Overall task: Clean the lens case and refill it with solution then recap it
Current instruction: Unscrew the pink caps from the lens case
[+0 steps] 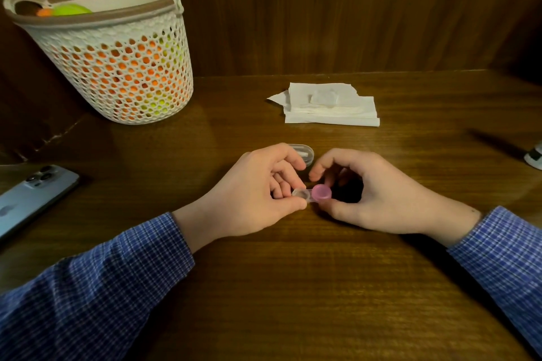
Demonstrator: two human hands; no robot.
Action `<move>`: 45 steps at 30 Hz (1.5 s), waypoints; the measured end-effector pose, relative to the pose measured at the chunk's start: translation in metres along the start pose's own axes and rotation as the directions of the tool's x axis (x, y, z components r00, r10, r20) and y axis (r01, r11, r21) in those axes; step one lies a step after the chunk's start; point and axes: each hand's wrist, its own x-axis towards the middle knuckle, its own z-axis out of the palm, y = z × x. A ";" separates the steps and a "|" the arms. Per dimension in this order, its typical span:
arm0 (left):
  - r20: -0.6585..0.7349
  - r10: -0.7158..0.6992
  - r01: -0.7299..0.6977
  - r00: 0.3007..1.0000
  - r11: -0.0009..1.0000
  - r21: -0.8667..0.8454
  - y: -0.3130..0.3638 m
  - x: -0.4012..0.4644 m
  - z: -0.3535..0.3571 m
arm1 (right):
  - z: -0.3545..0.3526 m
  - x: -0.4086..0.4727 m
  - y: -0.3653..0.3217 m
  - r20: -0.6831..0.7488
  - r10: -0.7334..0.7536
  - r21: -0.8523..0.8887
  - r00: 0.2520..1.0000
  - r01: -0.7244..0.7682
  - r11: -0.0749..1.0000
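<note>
A: Left edge: phone (32,196), basket (117,67) behind. Open wood in front.
B: Hands?
A: Left hand (252,193) pinches lens case (305,194) mid-table; right hand (366,193) fingers curled round its pink cap (321,192). Tissues (331,105) beyond.

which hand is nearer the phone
Left. The left hand holds the lens case right of the phone; the right hand is farther right.

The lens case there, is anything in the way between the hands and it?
Nothing visible. The left hand already pinches the clear end of the lens case, and the right hand curls around the pink cap on the other end. The tissues lie apart, farther back on the table.
</note>
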 end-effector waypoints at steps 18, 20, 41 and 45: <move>-0.005 -0.006 0.006 1.000 1.000 -0.004 0.000 -0.001 0.001 | -0.016 0.002 0.004 -0.038 0.046 0.237 0.998 -0.036 0.971; -0.011 -0.004 0.004 1.000 1.000 -0.004 0.000 -0.001 0.001 | -0.025 0.002 0.009 -0.054 0.100 0.367 0.994 -0.074 0.927; -0.043 0.031 -0.030 0.999 0.999 0.014 -0.001 -0.002 0.007 | -0.044 -0.009 0.038 -0.232 0.280 0.177 0.932 -0.242 0.954; -0.048 0.034 -0.034 0.998 0.999 0.014 0.000 -0.003 0.008 | -0.040 -0.008 0.037 -0.239 0.239 0.097 0.941 -0.222 0.970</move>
